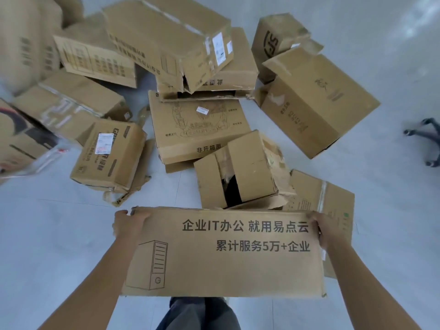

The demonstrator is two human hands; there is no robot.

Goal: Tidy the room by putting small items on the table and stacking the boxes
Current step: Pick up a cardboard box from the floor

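Person is holding a printed box (pixel 223 252) — left hand (pixel 127 226) and right hand (pixel 329 231) gripping its ends — just before the torn-open box (pixel 240 172).

A pale grey tiled floor (pixel 59 246) fills the view. It is glossy and crossed by thin grout lines (pixel 71 202) — with a blotchy patch of glare (pixel 419 17) at the upper right. At the right edge stands part of a dark swivel-chair base (pixel 428 122), with two legs showing, each ending in a castor (pixel 408 132).
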